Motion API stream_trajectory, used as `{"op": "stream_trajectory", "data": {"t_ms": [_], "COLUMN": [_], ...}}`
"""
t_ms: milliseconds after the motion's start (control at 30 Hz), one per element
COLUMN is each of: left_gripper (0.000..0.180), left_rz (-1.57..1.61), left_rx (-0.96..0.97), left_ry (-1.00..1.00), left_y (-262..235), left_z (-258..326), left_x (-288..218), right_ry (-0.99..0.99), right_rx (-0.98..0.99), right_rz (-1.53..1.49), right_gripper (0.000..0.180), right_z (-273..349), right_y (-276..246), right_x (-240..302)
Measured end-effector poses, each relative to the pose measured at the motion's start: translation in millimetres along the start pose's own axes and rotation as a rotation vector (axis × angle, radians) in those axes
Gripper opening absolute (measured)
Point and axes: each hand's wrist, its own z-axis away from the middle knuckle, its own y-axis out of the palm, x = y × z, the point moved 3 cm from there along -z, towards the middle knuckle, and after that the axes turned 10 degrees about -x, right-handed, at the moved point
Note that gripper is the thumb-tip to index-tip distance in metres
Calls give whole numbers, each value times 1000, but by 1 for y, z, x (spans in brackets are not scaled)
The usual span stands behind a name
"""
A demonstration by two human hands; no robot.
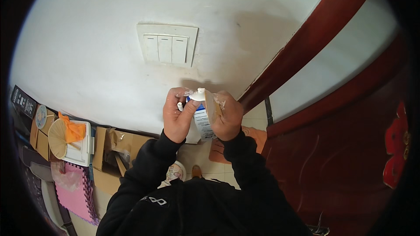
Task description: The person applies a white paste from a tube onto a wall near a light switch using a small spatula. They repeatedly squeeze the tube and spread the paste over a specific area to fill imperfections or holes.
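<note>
White-and-blue tube (202,123) in the closed fingers of the left hand (176,116), flat tan piece (212,108) pinched in the fingers of the right hand (228,116), white paste (198,97) between the fingertips, switch panel (166,49) beyond them.

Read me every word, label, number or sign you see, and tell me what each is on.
No text here can be quoted.
Blue-and-white pack: rows of print, too small to read.
Black sweatshirt: a white looped mark, no clear word.
Dark box at far left: pale print, too small to read.
Red gold-edged ornament on the dark red door: seen at a slant, nothing legible.
Patterned round thing, low down: any lettering too blurred.
</note>
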Motion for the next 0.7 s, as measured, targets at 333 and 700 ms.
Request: {"op": "stream_trajectory", "data": {"t_ms": [333, 700], "left_gripper": [18, 16], "left_rz": [-21, -124], "left_rx": [-160, -255], "left_ry": [55, 71], "left_y": [-7, -6], "left_z": [-1, -5], "left_x": [17, 32], "right_ry": [-291, -306], "right_rx": [45, -9], "right_rz": [164, 240], "right_gripper": [35, 27], "right_z": [-15, -23], "right_y": [9, 17], "right_x": [7, 7]}}
